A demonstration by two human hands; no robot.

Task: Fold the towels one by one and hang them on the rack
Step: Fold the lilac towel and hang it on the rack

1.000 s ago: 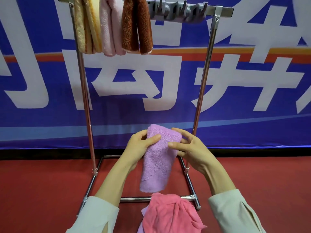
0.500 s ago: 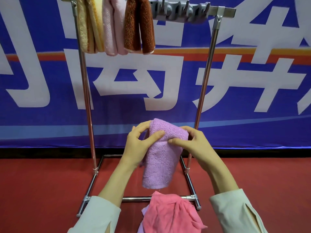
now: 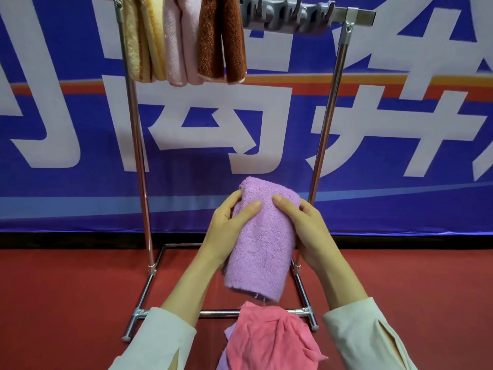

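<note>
While both the left hand [image 3: 226, 231] and right hand [image 3: 306, 231] grip the folded lilac towel [image 3: 261, 247] at mid-frame, well below the rack bar [image 3: 357, 16], a slack thumb on the lift could let the fold spill open.

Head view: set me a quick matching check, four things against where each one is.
Things:
1 lilac towel
2 brown towel
3 pink towel
4 hooks

Places:
a crumpled at the foot of the rack
b gripped by the left hand and the right hand
c bare, on the right part of the top bar
d draped over the top bar

Pairs: 1-b; 2-d; 3-a; 4-c
</note>
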